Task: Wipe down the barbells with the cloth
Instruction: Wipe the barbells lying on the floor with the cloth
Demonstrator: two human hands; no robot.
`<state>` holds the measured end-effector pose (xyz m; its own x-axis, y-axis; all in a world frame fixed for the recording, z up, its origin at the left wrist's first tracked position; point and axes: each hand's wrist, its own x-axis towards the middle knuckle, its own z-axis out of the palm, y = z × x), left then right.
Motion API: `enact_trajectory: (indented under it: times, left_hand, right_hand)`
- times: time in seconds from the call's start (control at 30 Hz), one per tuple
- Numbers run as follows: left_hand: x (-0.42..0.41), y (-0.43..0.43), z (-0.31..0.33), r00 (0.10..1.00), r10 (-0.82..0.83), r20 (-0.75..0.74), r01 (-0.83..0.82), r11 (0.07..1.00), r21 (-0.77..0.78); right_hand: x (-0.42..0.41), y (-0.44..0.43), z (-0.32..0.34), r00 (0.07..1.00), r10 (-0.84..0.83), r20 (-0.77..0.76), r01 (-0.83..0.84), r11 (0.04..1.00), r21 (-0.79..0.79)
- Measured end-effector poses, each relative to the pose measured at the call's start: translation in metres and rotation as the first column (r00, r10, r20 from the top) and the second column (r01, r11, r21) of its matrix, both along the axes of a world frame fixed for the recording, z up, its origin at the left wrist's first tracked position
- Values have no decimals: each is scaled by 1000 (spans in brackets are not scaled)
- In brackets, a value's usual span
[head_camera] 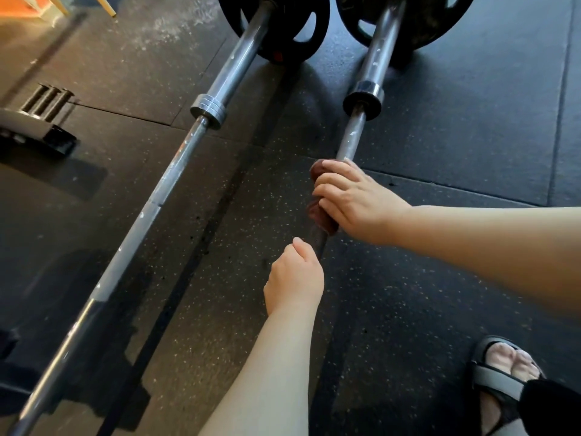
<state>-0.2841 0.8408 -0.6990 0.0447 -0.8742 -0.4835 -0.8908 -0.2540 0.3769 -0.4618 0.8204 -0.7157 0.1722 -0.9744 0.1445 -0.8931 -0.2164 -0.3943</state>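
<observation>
Two steel barbells lie side by side on the dark rubber floor. The right barbell (352, 133) runs from its black plate (405, 17) toward me. My right hand (352, 199) grips a dark red cloth (319, 212) wrapped round this bar's shaft. Just below it, my left hand (295, 278) curls round the same bar, hiding the shaft beneath. The left barbell (176, 165) lies untouched, flecked with white marks, its plate (273, 23) at the top.
A weight rack base with short pegs (44, 121) stands at the left. My sandalled foot (506, 382) is at the lower right. An orange object with pale legs (47, 7) sits at the top left corner. Rubber mat seams cross the floor.
</observation>
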Motion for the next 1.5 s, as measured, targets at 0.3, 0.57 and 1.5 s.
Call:
enact_trajectory:
  times: [0.3, 0.57, 1.5]
  left_hand:
    - [2, -4, 5, 999, -43, 8, 43, 999, -9]
    - [-4, 2, 6, 997, -19, 71, 24, 998, -62]
    - [-6, 2, 13, 994, -78, 79, 84, 994, -74]
  right_hand:
    - [26, 21, 3, 977, 199, -75, -196, 979, 48]
    - [25, 14, -2, 996, 86, 32, -87, 996, 34]
    - [10, 2, -3, 959, 283, -12, -282, 959, 13]
